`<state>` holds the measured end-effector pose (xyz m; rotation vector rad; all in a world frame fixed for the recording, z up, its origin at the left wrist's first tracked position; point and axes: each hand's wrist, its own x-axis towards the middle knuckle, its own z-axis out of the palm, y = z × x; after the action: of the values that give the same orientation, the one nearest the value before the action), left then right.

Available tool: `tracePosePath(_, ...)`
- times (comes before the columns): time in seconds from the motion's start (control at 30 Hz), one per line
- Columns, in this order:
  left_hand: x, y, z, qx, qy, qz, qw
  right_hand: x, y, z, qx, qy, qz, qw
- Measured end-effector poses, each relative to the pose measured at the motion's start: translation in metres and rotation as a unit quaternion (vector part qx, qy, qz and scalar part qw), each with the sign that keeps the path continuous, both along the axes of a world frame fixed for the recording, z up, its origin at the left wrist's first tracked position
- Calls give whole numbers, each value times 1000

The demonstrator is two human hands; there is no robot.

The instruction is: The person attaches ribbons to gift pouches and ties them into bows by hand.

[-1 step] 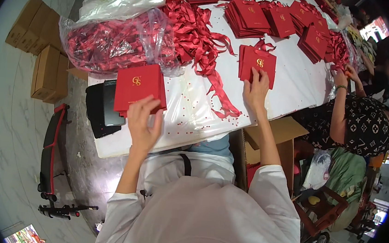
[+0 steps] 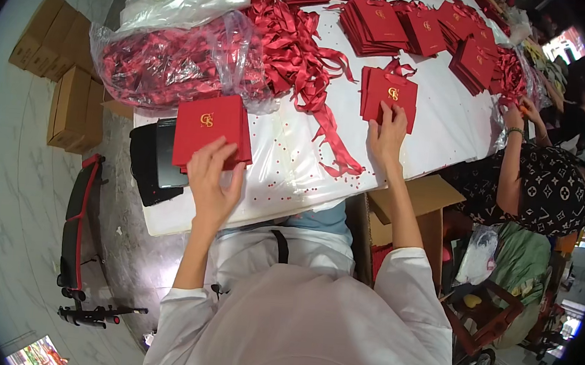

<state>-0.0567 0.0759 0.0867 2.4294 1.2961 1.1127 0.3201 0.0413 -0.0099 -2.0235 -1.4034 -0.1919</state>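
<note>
My left hand [image 2: 210, 182] lies at the near right corner of a stack of flat red paper bags [image 2: 207, 123] with gold lettering. Its fingers rest on the top bag and the thumb stands apart. Farther right, my right hand [image 2: 388, 141] is open, with its fingertips on the lower part of a small pile of red gift bags [image 2: 377, 89]. Red ribbon handles [image 2: 400, 68] stick out at that pile's far end. Between the two piles, loose red satin ribbons [image 2: 328, 133] trail over the white-covered table [image 2: 288, 158].
A clear plastic sack of red ribbons [image 2: 177, 68] sits at the far left. A dark flat device [image 2: 170, 161] lies under the left stack's edge. More red bags [image 2: 372, 26] are piled at the back. An open carton [image 2: 416, 200] and a co-worker's arm [image 2: 512, 163] are at the right.
</note>
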Motion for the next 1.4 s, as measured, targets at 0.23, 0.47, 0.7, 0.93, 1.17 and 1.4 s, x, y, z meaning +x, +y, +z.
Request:
tracePosePath(0.23, -25, 10, -19, -59, 124, 21, 990, -84, -43, 30, -20, 87, 212, 973)
tracePosePath(0.47, -17, 12, -16, -55, 120, 7, 991, -106, -52, 12, -42, 51, 197, 978)
tracePosePath(0.7, 3, -4, 7, 26, 117, -81, 989, -97, -57, 53, 105, 377, 141, 909)
tracePosePath(0.93, 48, -70, -29, 26, 94, -243, 965, -106, -89, 160, 338, 463, 164, 803)
tracePosePath(1.17, 48, -100, -94, -60, 119, -232, 964, -124, -90, 151, -10, 396, 211, 894)
tracePosePath(1.4, 56, -44, -80, -51, 40, -138, 988, -145, -58, 18, -93, 224, 174, 955)
